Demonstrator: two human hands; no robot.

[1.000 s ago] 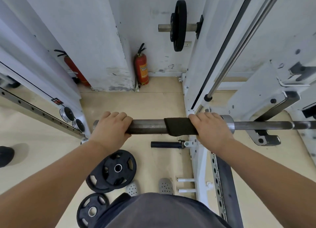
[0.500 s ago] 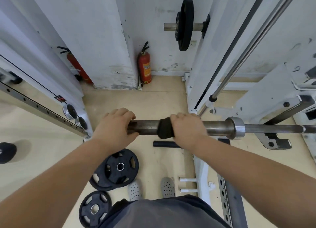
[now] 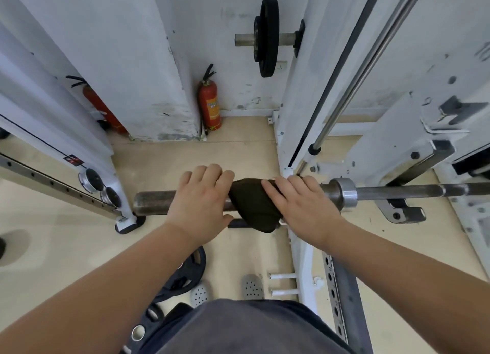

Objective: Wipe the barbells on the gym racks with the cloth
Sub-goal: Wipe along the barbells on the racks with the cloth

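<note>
The barbell (image 3: 151,202) lies horizontally across the rack, its thick rusty sleeve pointing left and its steel collar (image 3: 344,197) to the right. A dark cloth (image 3: 252,210) is draped over the sleeve between my hands, and its lower part hangs loose below the bar. My left hand (image 3: 201,202) grips the sleeve just left of the cloth, fingers over the top and thumb underneath. My right hand (image 3: 302,205) holds the cloth's right edge against the sleeve, just left of the collar, with its fingers over the bar.
The white rack upright (image 3: 299,130) and a chrome guide rod (image 3: 366,64) rise on the right. A J-hook (image 3: 403,213) sits under the thin shaft. Black weight plates (image 3: 185,271) lie on the floor by my feet. A red fire extinguisher (image 3: 212,107) stands at the wall.
My right hand slid the cloth left along the sleeve toward my left hand. The cloth now hangs looser below the bar, and my left hand sits further in from the sleeve's end.
</note>
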